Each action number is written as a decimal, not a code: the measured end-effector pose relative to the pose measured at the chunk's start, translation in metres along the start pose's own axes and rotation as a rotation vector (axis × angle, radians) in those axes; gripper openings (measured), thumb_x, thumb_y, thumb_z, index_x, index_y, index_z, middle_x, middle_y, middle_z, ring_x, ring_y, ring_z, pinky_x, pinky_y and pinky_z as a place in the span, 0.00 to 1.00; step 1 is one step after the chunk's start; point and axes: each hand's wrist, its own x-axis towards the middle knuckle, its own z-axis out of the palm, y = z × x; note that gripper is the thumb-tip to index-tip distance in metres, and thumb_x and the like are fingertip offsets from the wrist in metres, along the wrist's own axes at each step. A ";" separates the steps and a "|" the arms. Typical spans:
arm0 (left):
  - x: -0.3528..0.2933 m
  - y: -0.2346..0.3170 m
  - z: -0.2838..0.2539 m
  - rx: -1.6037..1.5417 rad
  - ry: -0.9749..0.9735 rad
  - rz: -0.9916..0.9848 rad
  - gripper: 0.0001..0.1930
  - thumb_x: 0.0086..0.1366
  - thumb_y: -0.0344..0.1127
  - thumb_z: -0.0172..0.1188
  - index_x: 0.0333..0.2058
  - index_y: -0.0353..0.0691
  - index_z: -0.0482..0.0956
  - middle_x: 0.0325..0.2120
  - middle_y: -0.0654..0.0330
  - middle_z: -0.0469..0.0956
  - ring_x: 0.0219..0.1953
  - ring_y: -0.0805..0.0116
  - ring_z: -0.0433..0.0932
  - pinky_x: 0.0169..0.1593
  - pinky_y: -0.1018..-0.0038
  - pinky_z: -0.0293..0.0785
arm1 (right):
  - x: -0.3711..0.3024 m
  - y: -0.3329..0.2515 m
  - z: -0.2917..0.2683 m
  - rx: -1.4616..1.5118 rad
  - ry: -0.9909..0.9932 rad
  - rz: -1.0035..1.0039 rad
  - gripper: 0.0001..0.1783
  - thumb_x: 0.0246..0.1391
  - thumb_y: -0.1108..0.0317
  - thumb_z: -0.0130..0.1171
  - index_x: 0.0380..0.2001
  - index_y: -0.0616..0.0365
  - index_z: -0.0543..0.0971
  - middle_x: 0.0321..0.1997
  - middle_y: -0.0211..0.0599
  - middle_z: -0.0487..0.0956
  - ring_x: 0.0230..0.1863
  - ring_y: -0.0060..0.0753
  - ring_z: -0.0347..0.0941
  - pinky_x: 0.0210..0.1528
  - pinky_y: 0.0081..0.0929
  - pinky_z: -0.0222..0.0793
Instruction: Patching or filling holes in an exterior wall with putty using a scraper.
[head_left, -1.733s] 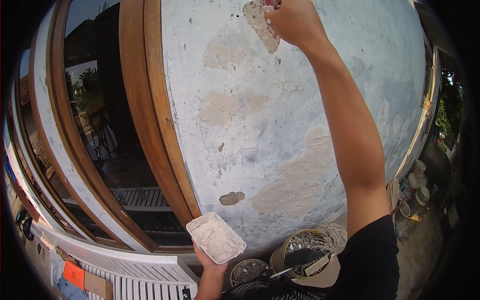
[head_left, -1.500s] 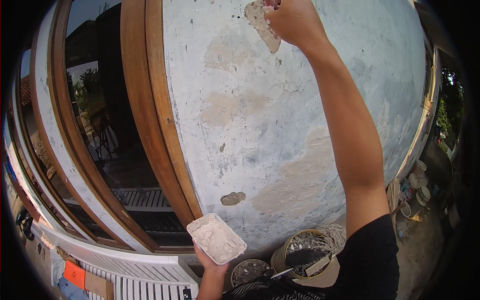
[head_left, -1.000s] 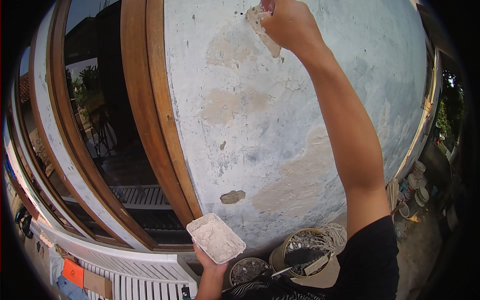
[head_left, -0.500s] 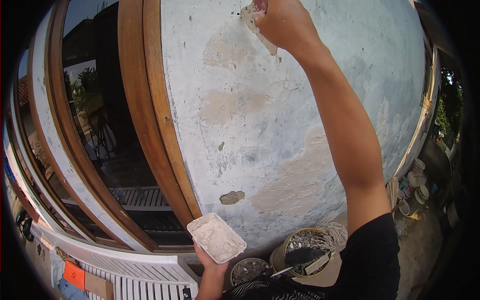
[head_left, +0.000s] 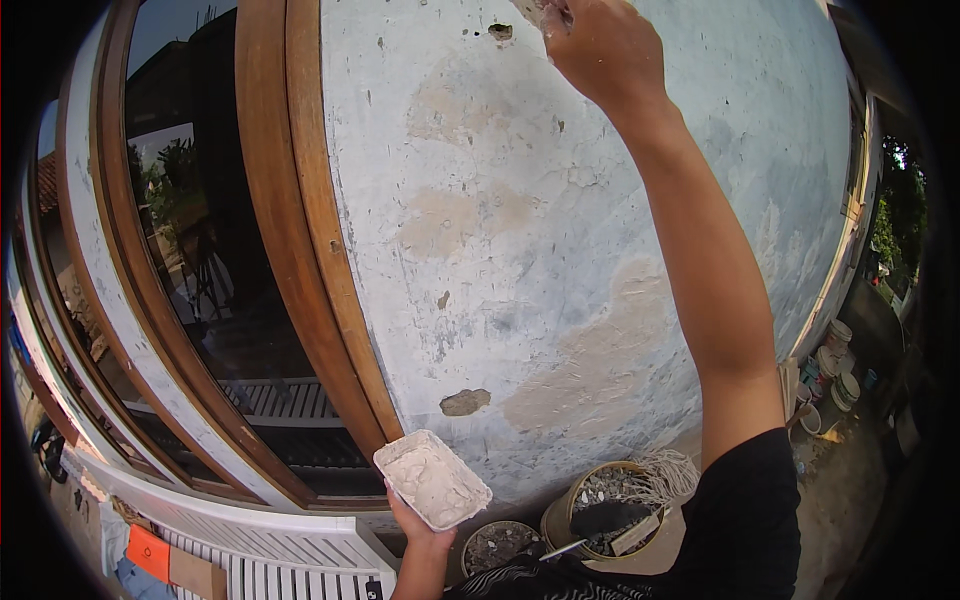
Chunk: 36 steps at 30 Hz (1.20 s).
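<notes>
My right hand has shifted right since half a second ago, and the scraper has gone up with it, so most of its blade is now cut off by the top of my view. That has uncovered a dark hole high on the wall, just left of my knuckles. My right fingers are closed around the scraper; whether its blade touches the wall I cannot tell.

My left hand has hardly moved. It grips the white tub from below, low down near the bottom corner of the wooden window frame. The tub is tilted toward me, with pale filler spread over its inside.

On the wall, a bare patch sits near the lower left edge, just above the tub. Right of it a broad beige patch slants up behind my forearm.

At the wall's foot stand a large bucket of rubble and a smaller bucket. On the white bench, toward its left end, an orange box sits beside a brown box.
</notes>
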 end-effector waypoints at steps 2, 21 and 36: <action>0.000 0.001 0.000 -0.011 0.019 -0.009 0.33 0.72 0.63 0.37 0.63 0.48 0.70 0.58 0.58 0.76 0.57 0.51 0.76 0.61 0.51 0.72 | -0.016 0.002 0.027 -0.106 -0.014 -0.112 0.10 0.59 0.63 0.59 0.34 0.58 0.82 0.35 0.43 0.84 0.36 0.47 0.81 0.39 0.40 0.77; -0.004 -0.007 0.012 -0.029 0.030 -0.044 0.29 0.71 0.61 0.41 0.60 0.50 0.73 0.55 0.60 0.78 0.54 0.53 0.79 0.57 0.52 0.75 | -0.042 0.003 -0.004 -0.060 -0.274 -0.223 0.08 0.58 0.72 0.58 0.37 0.53 0.85 0.38 0.35 0.86 0.43 0.38 0.81 0.43 0.37 0.78; -0.006 -0.006 0.006 0.032 0.065 -0.017 0.30 0.71 0.62 0.40 0.59 0.49 0.74 0.54 0.59 0.78 0.53 0.53 0.79 0.57 0.51 0.76 | -0.011 0.024 0.070 0.263 -0.075 0.435 0.12 0.55 0.63 0.60 0.36 0.60 0.84 0.31 0.44 0.85 0.34 0.44 0.80 0.43 0.38 0.75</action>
